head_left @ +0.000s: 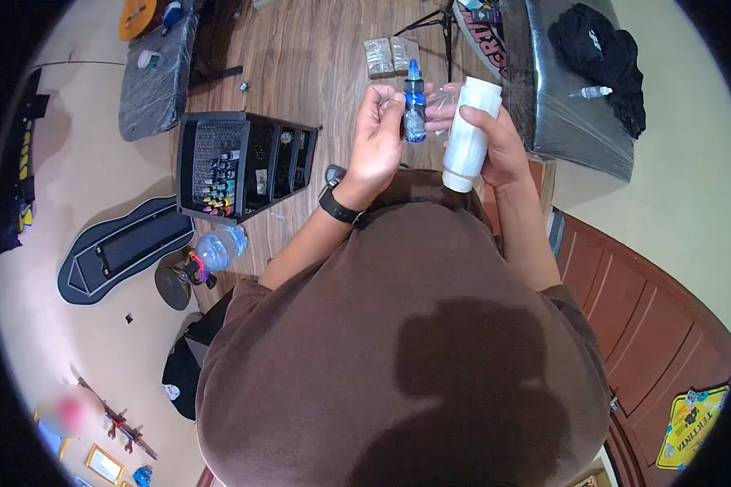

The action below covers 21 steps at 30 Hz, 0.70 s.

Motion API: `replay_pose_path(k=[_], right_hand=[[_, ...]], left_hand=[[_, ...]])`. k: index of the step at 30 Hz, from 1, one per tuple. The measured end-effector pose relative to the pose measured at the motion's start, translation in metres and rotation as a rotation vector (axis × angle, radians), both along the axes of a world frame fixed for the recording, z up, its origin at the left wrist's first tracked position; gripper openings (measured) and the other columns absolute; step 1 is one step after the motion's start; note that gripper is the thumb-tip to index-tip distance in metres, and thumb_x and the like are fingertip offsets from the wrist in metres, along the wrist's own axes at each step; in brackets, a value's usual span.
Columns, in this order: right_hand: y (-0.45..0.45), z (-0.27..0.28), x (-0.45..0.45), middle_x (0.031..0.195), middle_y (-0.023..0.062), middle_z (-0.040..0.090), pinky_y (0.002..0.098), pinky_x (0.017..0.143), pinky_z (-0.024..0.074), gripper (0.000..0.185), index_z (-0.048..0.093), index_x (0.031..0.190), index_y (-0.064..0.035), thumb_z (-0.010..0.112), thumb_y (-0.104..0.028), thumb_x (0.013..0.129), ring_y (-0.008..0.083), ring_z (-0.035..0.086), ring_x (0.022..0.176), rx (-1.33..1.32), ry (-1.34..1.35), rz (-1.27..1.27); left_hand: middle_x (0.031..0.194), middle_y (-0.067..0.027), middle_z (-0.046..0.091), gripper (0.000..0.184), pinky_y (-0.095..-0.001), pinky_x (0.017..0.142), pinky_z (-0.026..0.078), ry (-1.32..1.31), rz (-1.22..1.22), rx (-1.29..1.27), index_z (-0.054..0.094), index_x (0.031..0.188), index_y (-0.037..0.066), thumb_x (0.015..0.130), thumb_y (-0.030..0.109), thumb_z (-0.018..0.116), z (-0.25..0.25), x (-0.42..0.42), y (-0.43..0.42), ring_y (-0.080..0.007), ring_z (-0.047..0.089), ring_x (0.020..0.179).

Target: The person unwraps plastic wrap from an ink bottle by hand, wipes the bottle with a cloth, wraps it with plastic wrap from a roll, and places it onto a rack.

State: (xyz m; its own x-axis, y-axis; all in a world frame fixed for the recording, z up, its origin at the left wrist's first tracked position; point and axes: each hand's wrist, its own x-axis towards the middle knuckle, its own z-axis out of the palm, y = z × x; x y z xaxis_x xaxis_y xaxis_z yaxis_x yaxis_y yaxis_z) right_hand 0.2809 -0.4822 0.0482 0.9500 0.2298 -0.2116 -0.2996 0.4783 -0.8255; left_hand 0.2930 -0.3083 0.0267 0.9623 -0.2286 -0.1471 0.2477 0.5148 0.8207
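Observation:
A small dark blue bottle with a pointed blue tip [414, 109] stands upright between the fingers of my left hand [380, 130], whose wrist wears a black watch. My right hand [503, 142] is wrapped round a white cylindrical bottle [469, 138], tilted slightly, with its thumb across the upper part. Some clear plastic film [443, 104] shows between the two bottles, near the fingertips of my right hand.
Left of my hands is a black rack [256, 166] holding several small bottles [221, 183]. A large water bottle [221, 247] is below it. Beyond are clear packets [391, 55] and a tripod [447, 32]. Wrapped furniture [577, 134] stands at right.

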Motion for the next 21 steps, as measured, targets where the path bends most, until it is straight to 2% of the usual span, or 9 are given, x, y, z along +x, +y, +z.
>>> replay_pose_path(k=[1, 4, 9, 12, 16, 21], right_hand=[[0.002, 0.000, 0.000, 0.107, 0.0214, 0.068, 0.0349, 0.079, 0.0561, 0.055, 0.047, 0.128, 0.0028, 0.067, -0.026, 0.086, 0.0266, 0.069, 0.092, 0.000, -0.001, -0.001], [0.010, -0.003, -0.001, 0.107, 0.0215, 0.068, 0.0343, 0.080, 0.0554, 0.052, 0.047, 0.127, 0.0020, 0.067, -0.023, 0.086, 0.0266, 0.069, 0.095, 0.035, -0.025, -0.089], [0.009, -0.008, -0.001, 0.105, 0.0195, 0.068, 0.0333, 0.079, 0.0542, 0.046, 0.050, 0.122, 0.0008, 0.068, -0.020, 0.084, 0.0246, 0.068, 0.092, -0.026, 0.002, -0.108], [0.010, -0.007, 0.000, 0.096, 0.0141, 0.068, 0.0319, 0.075, 0.0535, 0.038, 0.055, 0.113, -0.0003, 0.069, -0.019, 0.083, 0.0211, 0.067, 0.084, -0.114, -0.025, -0.151], [0.011, -0.008, 0.000, 0.088, 0.0085, 0.066, 0.0307, 0.072, 0.0530, 0.031, 0.058, 0.105, -0.0014, 0.071, -0.019, 0.082, 0.0169, 0.065, 0.075, -0.148, 0.014, -0.185], [0.015, 0.001, 0.004, 0.082, 0.0056, 0.065, 0.0298, 0.068, 0.0523, 0.026, 0.060, 0.096, -0.0031, 0.073, -0.020, 0.082, 0.0148, 0.064, 0.071, -0.124, 0.031, -0.179]], left_hand=[[0.117, -0.0181, 0.064, 0.006, -0.0289, 0.080, 0.054, -0.001, -0.001, 0.000, 0.042, 0.104, 0.007, 0.105, 0.013, 0.040, 0.003, -0.001, -0.001, -0.0160, 0.064, 0.096], [0.089, 0.0007, 0.055, 0.008, -0.0233, 0.068, 0.045, 0.019, 0.071, -0.008, 0.047, 0.102, 0.010, 0.105, 0.017, 0.044, 0.011, -0.002, -0.003, -0.0061, 0.052, 0.077], [0.089, -0.0006, 0.056, 0.008, -0.0234, 0.068, 0.045, -0.103, 0.083, 0.103, 0.045, 0.102, 0.010, 0.105, 0.017, 0.043, -0.011, 0.004, 0.003, -0.0070, 0.054, 0.078], [0.113, -0.0171, 0.065, 0.007, -0.0287, 0.083, 0.052, -0.100, 0.053, 0.082, 0.040, 0.106, 0.007, 0.106, 0.015, 0.039, -0.001, 0.005, 0.002, -0.0151, 0.064, 0.094], [0.114, -0.0172, 0.064, 0.008, -0.0299, 0.082, 0.052, -0.105, 0.025, 0.034, 0.039, 0.106, 0.008, 0.106, 0.015, 0.038, 0.008, 0.004, -0.002, -0.0145, 0.063, 0.095], [0.114, -0.0173, 0.064, 0.008, -0.0300, 0.082, 0.052, -0.170, 0.029, 0.049, 0.039, 0.106, 0.007, 0.106, 0.015, 0.038, 0.011, 0.005, -0.003, -0.0145, 0.063, 0.093]])
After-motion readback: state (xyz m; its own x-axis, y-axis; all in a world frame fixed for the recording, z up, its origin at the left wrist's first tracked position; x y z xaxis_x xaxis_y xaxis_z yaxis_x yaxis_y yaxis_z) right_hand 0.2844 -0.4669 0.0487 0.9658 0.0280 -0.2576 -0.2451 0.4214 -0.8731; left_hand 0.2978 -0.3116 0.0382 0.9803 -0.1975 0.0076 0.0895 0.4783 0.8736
